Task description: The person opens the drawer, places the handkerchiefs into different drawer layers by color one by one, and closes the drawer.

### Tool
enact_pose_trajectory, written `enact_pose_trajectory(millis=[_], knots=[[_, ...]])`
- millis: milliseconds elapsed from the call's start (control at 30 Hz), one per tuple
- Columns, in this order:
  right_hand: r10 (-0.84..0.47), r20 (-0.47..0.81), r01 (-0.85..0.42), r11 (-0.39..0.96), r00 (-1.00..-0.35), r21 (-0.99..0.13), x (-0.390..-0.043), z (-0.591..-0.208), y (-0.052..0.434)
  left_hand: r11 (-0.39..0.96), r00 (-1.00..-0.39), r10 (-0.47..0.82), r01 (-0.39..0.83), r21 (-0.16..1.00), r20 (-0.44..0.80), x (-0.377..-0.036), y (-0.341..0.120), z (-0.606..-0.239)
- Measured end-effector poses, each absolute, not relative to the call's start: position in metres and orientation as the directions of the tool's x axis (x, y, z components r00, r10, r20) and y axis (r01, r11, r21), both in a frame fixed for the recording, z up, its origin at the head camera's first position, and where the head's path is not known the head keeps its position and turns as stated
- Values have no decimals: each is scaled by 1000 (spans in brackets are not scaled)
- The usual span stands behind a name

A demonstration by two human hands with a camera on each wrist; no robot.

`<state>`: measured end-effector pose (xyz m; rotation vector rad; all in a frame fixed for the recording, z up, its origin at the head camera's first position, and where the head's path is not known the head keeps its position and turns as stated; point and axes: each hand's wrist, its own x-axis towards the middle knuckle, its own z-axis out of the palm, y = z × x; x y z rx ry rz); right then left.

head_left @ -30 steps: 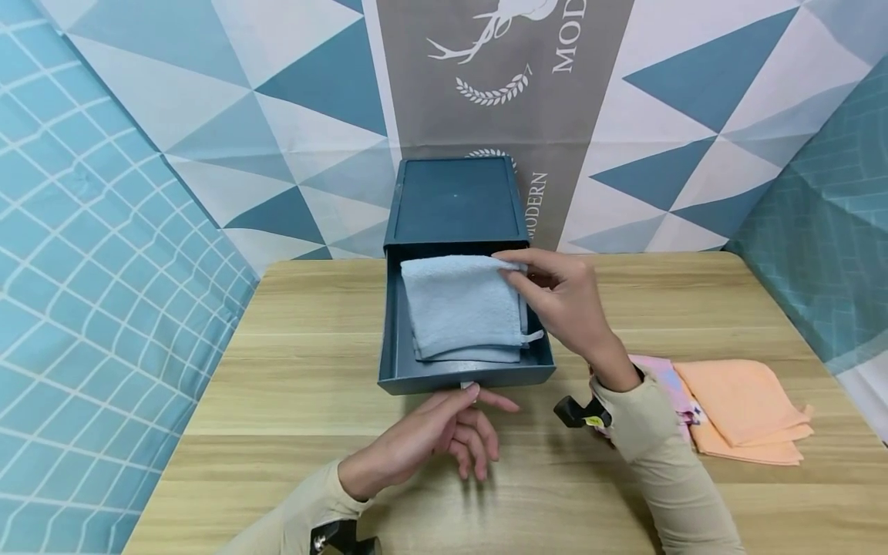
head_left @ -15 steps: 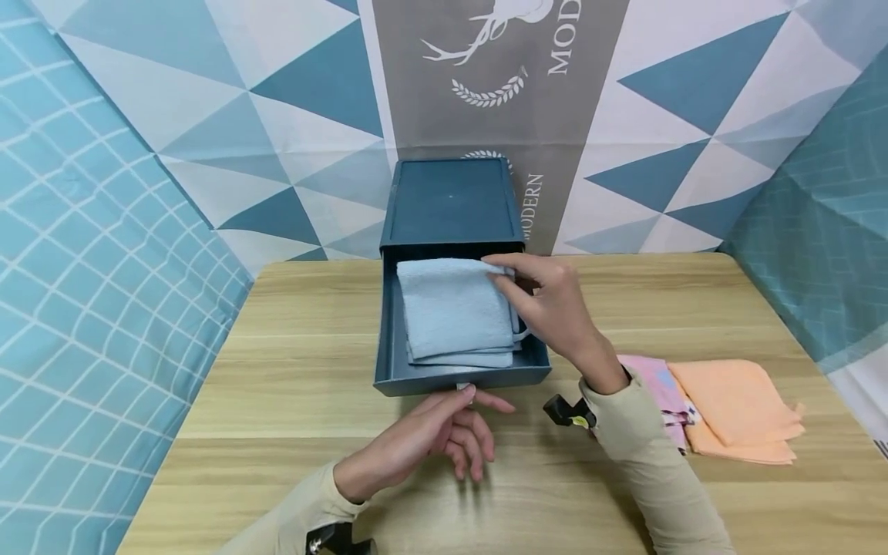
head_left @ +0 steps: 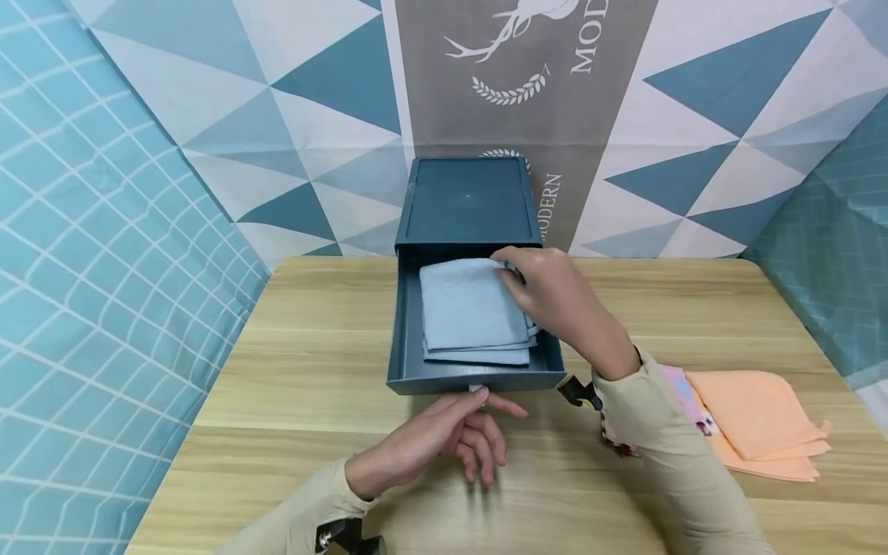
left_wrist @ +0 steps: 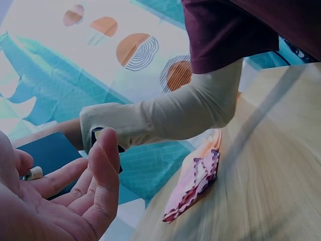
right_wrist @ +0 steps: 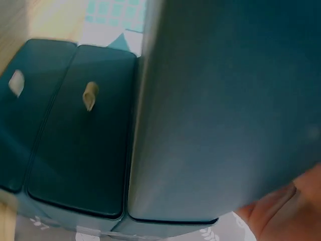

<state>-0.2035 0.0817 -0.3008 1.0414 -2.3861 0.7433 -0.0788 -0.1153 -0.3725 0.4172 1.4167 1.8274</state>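
Observation:
A dark teal drawer box stands at the back of the wooden table, its drawer pulled out toward me. A folded light blue towel lies inside the drawer. My right hand reaches over the drawer's right wall, and its curled fingers hold the towel's far right corner. My left hand rests on the table in front of the drawer with relaxed fingers, the index fingertip touching the small pale knob. The left wrist view shows that same palm open beside the knob. The right wrist view shows only blurred teal box walls.
A folded orange cloth and a pink patterned cloth lie on the table to the right, partly under my right forearm. The pink cloth also shows in the left wrist view. Patterned fabric walls close in the back and sides.
The blue towel has sunk lower and flatter into the drawer, with my right hand following it down at the corner. My left hand has stayed at the knob.

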Motion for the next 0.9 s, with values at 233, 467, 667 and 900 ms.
enact_pose_trajectory(millis=[233,467,667,900], knots=[[-602,412,-714,668,-684,-209,-212,-293,73,-79,-645,739,-370,925,-195,-80,-115,-370],[-632,330,-706,681,-701,-194,-212,-289,71,-66,-651,727,-385,921,-220,-79,-118,-371],[-661,294,-716,683,-690,-144,-209,-288,71,-58,-653,722,-387,920,-230,-79,-117,-371],[-645,419,-749,646,-639,-147,-205,-278,80,-62,-647,728,-389,919,-225,-79,-115,-370]])
